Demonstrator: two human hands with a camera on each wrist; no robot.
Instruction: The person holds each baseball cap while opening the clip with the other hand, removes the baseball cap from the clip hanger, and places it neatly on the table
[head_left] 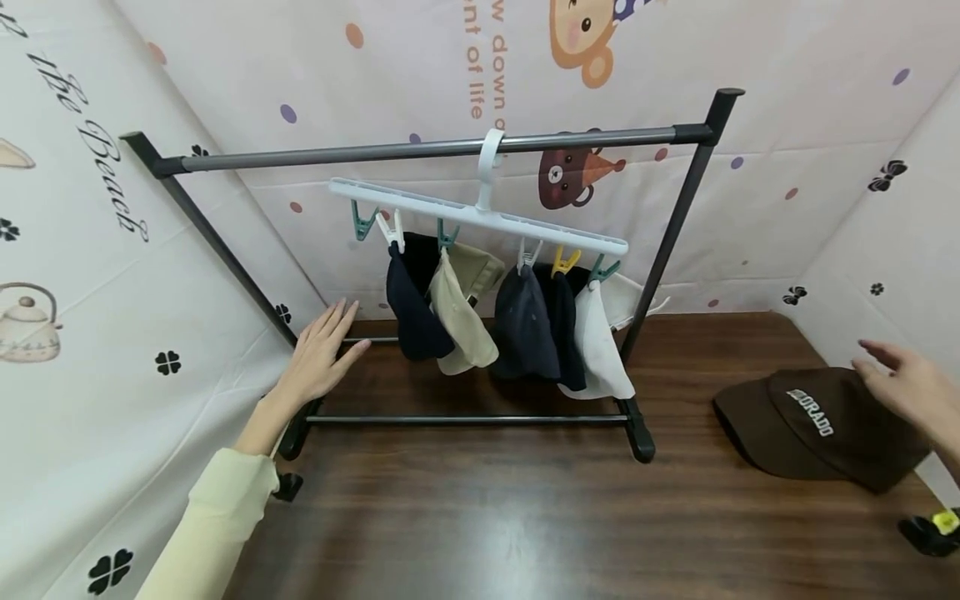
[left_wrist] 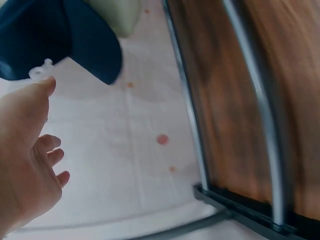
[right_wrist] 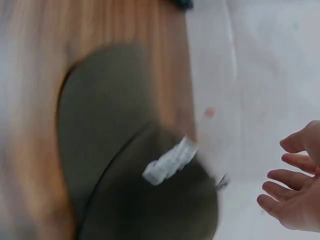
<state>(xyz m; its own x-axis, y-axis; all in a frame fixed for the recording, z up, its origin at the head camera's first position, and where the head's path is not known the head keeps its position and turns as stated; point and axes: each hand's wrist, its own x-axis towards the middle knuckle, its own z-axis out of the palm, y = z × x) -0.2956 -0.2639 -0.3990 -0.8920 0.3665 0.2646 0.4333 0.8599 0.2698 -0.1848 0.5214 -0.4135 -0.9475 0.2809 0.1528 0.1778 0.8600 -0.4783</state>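
Note:
My left hand (head_left: 318,354) is held up beside the left end of a dark metal rack, fingers straight and empty. To its right, a navy cap (head_left: 411,308) and a beige cap (head_left: 461,321) hang by clips from a pale blue hanger (head_left: 442,210). A dark grey-blue cap (head_left: 525,329), a black cap (head_left: 564,333) and a white cap (head_left: 600,342) hang farther right. My right hand (head_left: 911,392) is over the right part of a brown cap (head_left: 813,450) with white lettering, lying on the table. Its fingers are loosely spread and hold nothing in the right wrist view.
The rack's top bar (head_left: 322,156) carries the hanger hook. Its lower bar (head_left: 465,419) runs close above the brown wooden table (head_left: 465,517). A spare green clip (head_left: 363,222) hangs at the hanger's left end. Printed white cloth (head_left: 750,233) surrounds the table at the back and sides.

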